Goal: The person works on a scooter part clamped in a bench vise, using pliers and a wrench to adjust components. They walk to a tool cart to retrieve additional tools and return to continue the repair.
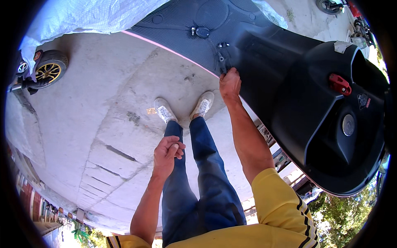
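Scooter bodywork in black moulded plastic (285,95) sits to our right, so our right grip (230,84) is out at the edge of its textured black floorboard (178,35), bunched near a small dark oblong fitting (223,44); we can't tell what, if anything, it pinches. Our left grip (168,152) hangs loosely curled, perhaps unneeded; we can't see inside it.

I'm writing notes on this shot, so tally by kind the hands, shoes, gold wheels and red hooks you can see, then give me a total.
Hands: 2, left hand and right hand
Shoes: 2, left shoe and right shoe
Gold wheel: 1
Red hook: 1
Total: 6
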